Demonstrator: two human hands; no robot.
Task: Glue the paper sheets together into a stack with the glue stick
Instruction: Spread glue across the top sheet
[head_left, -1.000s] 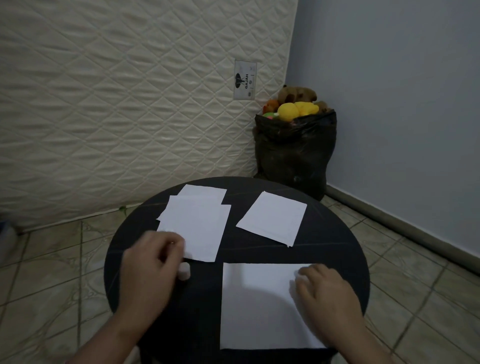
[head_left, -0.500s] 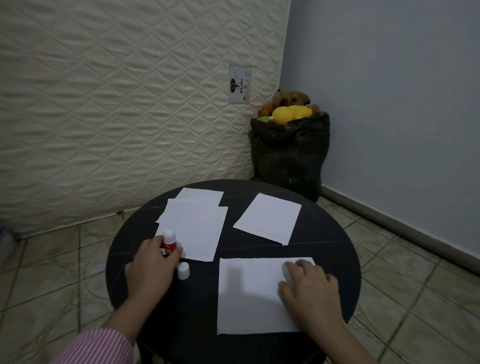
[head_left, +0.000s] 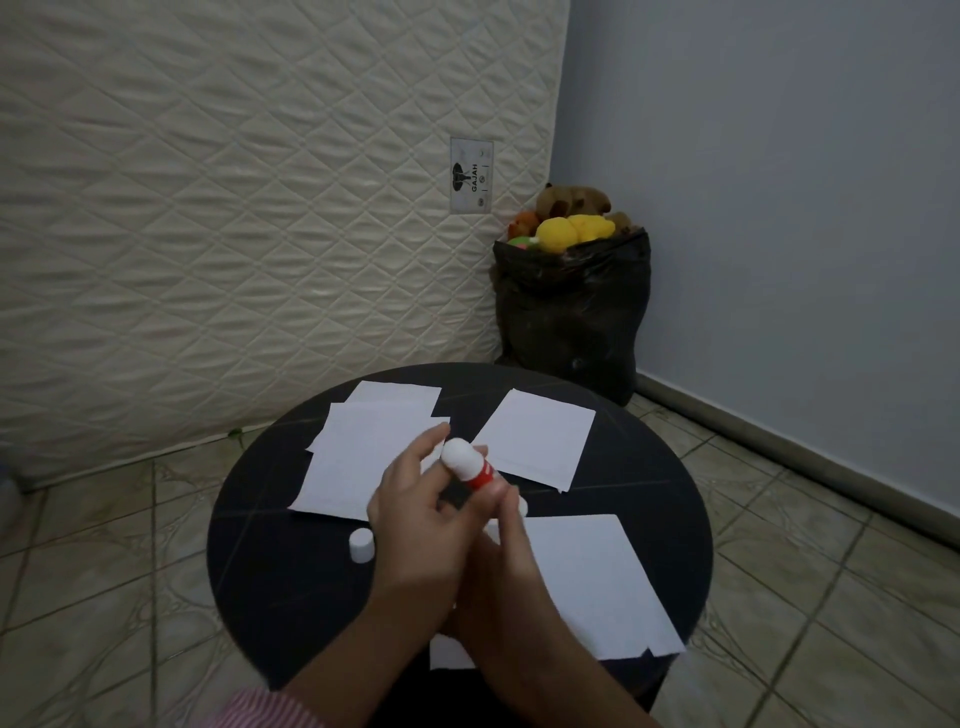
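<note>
The glue stick (head_left: 470, 466), red body with a white end pointing up and away, is held above the bench (head_left: 270, 561) between both my hands. My left hand (head_left: 415, 519) curls its fingers round the stick from the left; my right hand (head_left: 501, 566) grips the lower body from beneath. A small white cap (head_left: 361, 544) stands on the bench just left of my left hand. The near sheet (head_left: 597, 582) lies flat under my right wrist. An overlapped pile of sheets (head_left: 358, 457) lies far left, a single sheet (head_left: 537, 439) far right. The bench is round and black. Beyond it, a quilted mattress (head_left: 234, 208) leans upright, a black bag (head_left: 571, 312) of soft toys fills the corner, a grey wall (head_left: 779, 182) stands to the right, and the floor (head_left: 104, 545) is tiled.
</note>
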